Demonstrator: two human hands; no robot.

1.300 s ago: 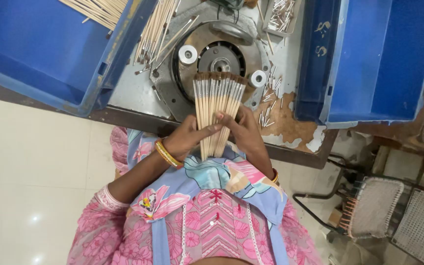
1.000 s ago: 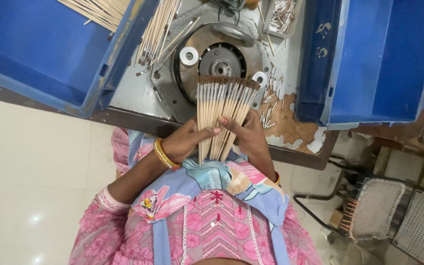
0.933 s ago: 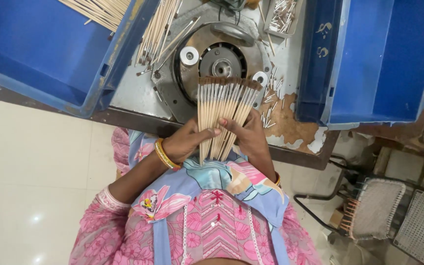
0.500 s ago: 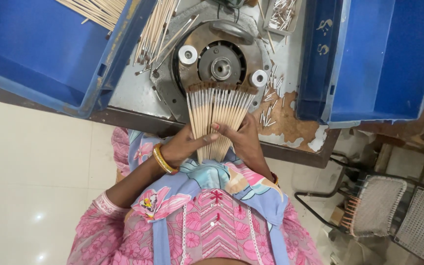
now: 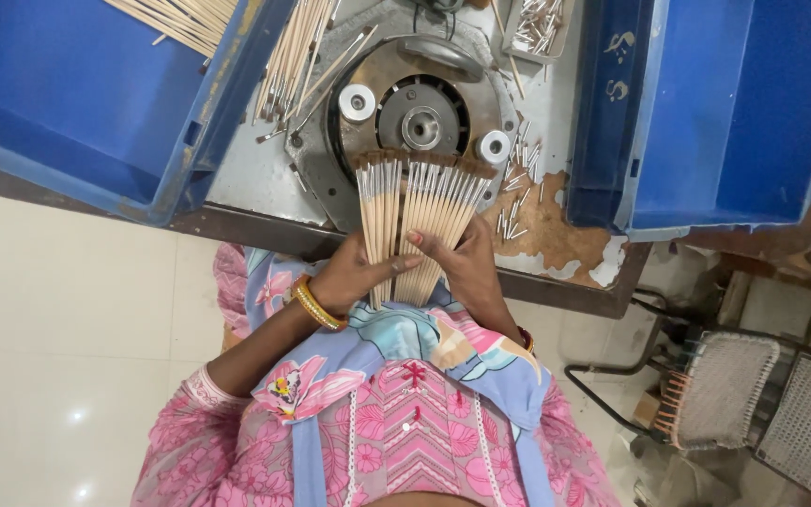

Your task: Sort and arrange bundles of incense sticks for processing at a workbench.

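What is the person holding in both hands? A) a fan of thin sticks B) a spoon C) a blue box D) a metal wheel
A: both the left hand and the right hand grip a spread fan of thin sticks with dark tips, in front of the round metal machine.

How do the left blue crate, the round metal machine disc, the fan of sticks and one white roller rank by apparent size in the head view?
1. Left blue crate, though cut off by the frame.
2. Round metal machine disc.
3. Fan of sticks: close to the disc, and partly hidden by both hands, so unsure.
4. White roller.
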